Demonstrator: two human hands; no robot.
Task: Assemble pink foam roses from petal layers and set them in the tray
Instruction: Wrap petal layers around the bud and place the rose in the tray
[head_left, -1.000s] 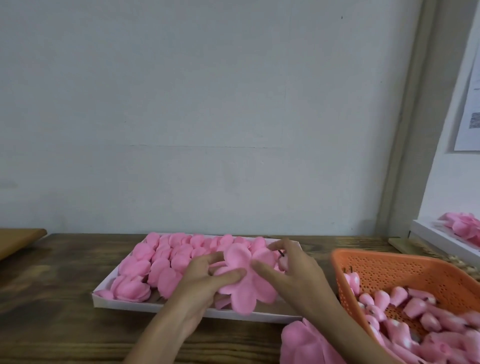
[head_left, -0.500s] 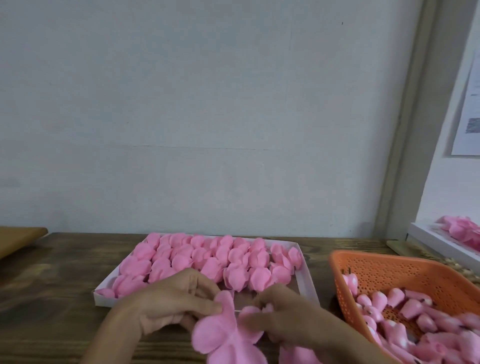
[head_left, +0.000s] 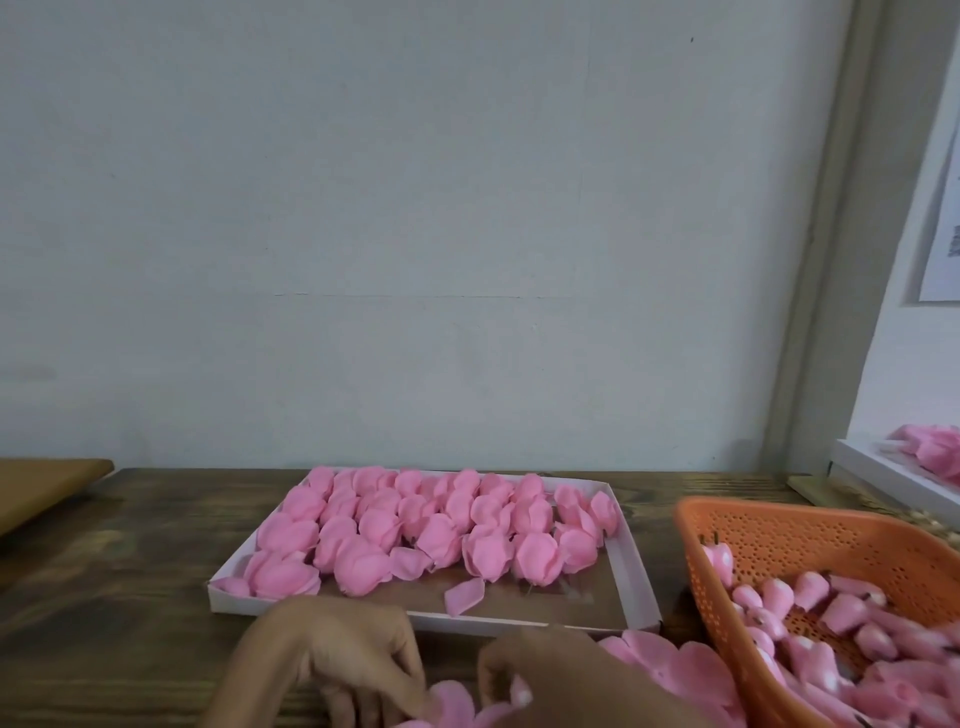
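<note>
Progress check, all places relative to the tray (head_left: 636, 577). It's a shallow white card tray, and finished roses (head_left: 415, 519) pack its far end and middle in rows. The near strip and near-right corner show bare brown floor, so I'd say it's roughly three-quarters full with a row or so left. One loose petal (head_left: 464, 596) lies on that bare strip.

Next rose is mid-assembly just in front of the tray's near rim, at the bottom edge of view. Left hand (head_left: 343, 654) is curled, fingertips pinching a flat petal layer (head_left: 452, 701). Right hand (head_left: 561, 670) is curled too and seems to nip a small pale-tipped bud (head_left: 520, 693). The frame edge cuts this off, so that's my read, not certain.

Supplies:
- A stack of petal layers (head_left: 675, 665) sits off the tray's near-right corner.
- An orange perforated plastic basket (head_left: 779, 525) right of the tray holds loose buds (head_left: 831, 613).

Materials: the foam is matte, soft and thin, with rounded lobes that cup once wrapped. The buds are teardrop-shaped. The tabletop (head_left: 130, 571) is dark grained wood.
</note>
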